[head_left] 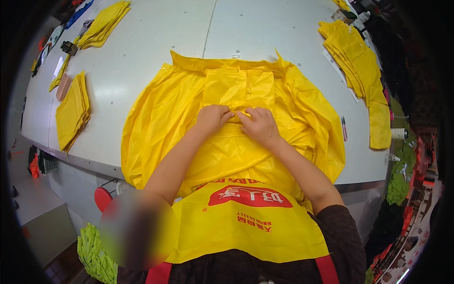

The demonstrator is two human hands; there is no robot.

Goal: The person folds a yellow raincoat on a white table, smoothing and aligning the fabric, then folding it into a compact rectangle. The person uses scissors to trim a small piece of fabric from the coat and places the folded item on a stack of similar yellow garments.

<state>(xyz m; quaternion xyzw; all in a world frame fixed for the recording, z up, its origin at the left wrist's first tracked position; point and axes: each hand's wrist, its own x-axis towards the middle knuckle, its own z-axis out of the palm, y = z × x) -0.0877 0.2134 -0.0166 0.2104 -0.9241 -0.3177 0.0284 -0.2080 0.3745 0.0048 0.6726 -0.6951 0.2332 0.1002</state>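
Observation:
A shiny yellow garment (pixel 161 109) lies spread and creased on the table in front of me, its bulky sides bunched into folds. Near its middle is a flat, pocket-like panel (pixel 226 90) with a narrower strip beside it. At the panel's lower edge, my left hand (pixel 215 118) pinches the yellow fabric with thumb and fingers. Close on its right, my right hand (pixel 259 125) has its fingers curled onto the same fabric. The fingertips almost meet, and the bit of cloth between them is mostly hidden.
Yellow pieces are stacked at the left (pixel 73 113), far left (pixel 104 23) and right (pixel 352 61) of the pale table (pixel 156 28). Thread snips (pixel 344 128) lie right of the garment, near a white spool (pixel 399 134). My yellow apron (pixel 246 236) meets the table's front edge.

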